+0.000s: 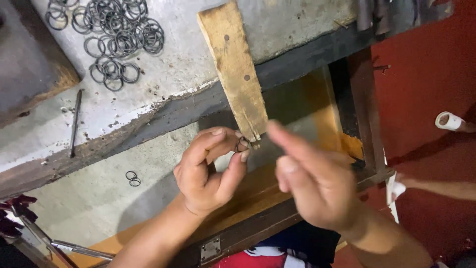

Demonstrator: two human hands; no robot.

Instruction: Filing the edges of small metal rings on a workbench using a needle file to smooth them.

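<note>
Even, moderately bright light, no harsh glare. Right hand (pixel 317 188) heavily motion-blurred, fingers smeared toward 11 o'clock. Left hand (pixel 208 173) mostly sharp, casting a soft shadow on the desk (pixel 99 198) toward 8 o'clock. Ring pile (pixel 116 37) at 11 o'clock is crisp. Dark recess under the desk edge.
</note>
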